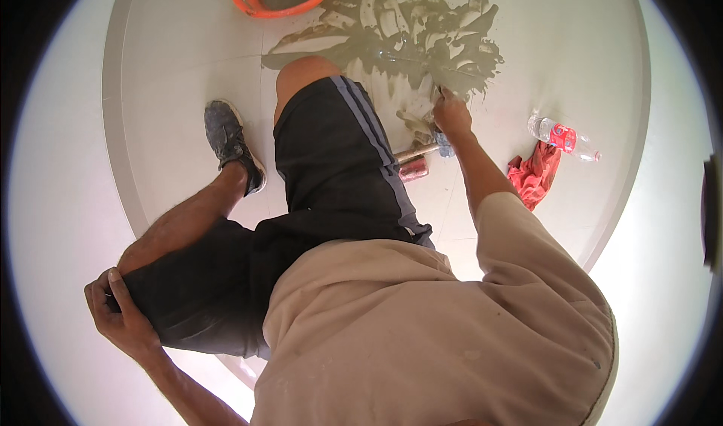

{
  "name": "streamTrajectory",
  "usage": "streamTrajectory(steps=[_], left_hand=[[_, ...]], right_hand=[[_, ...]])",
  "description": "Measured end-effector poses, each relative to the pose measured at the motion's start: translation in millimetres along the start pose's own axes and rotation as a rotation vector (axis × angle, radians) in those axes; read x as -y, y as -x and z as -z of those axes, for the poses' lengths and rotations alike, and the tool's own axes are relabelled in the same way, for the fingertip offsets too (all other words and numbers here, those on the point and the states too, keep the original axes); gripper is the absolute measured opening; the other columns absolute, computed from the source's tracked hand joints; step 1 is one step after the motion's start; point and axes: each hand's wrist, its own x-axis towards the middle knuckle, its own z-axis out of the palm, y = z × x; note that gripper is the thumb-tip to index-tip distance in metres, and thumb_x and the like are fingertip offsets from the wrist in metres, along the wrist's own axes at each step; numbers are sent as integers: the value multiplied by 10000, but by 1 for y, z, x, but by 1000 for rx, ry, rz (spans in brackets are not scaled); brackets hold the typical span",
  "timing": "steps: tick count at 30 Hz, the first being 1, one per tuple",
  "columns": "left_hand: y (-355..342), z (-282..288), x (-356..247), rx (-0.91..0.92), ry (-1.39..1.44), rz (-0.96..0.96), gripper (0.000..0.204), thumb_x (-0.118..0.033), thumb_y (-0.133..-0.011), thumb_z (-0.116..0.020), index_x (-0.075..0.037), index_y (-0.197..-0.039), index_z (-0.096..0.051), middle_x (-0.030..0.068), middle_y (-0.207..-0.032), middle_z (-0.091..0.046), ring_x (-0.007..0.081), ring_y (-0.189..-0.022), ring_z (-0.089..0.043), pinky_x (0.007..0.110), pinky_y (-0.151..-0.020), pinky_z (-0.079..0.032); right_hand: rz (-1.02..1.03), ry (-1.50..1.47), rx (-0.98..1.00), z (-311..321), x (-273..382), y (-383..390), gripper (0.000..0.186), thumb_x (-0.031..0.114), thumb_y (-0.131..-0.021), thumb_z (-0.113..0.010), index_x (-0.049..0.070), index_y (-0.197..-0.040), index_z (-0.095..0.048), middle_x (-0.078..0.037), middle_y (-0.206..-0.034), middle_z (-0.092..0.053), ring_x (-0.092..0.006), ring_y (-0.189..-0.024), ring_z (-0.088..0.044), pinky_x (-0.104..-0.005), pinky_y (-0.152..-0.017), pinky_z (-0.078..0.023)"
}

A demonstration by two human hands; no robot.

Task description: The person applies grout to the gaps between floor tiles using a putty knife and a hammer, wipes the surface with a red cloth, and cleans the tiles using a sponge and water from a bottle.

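Observation:
My right hand [453,115] is closed at the near edge of a patch of wet grey mortar [410,45] smeared over the pale floor. From its fingers a slim dark tool [440,91] reaches into the mortar; its kind is mostly hidden by the hand. Far from the mortar, my left hand [120,314] rests on my bent left knee, thumb apart from the fingers and nothing held. Streaks and ridges run through the mortar, and the floor shows through in places.
An orange tub [263,8] of grey mix stands at the far edge. A wooden handle [416,153] and a reddish block-like thing [413,171] lie beside my right thigh. Right of my arm are a clear bottle [563,137] and a red cloth [534,176].

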Motion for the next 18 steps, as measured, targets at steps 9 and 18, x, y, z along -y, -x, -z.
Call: streamTrajectory(steps=[9,18], left_hand=[[0,0,0,-14,12,14,268,-246,-996,-586,0,-932,-671,52,-910,-605,202,-881,-606,362,-840,-479],[2,1,1,-13,-16,-17,267,-242,-996,-586,5,-928,-661,50,-907,-601,204,-882,-601,361,-836,-478]], right_hand=[[-102,63,104,6,-16,1,432,297,-1003,-414,191,-1396,-558,-252,-1175,-673,-449,-1044,-661,-539,-903,-529],[-113,73,66,12,-24,25,405,288,-1007,-414,205,-1381,-547,-252,-1087,-695,-442,-1020,-677,-553,-882,-531]])
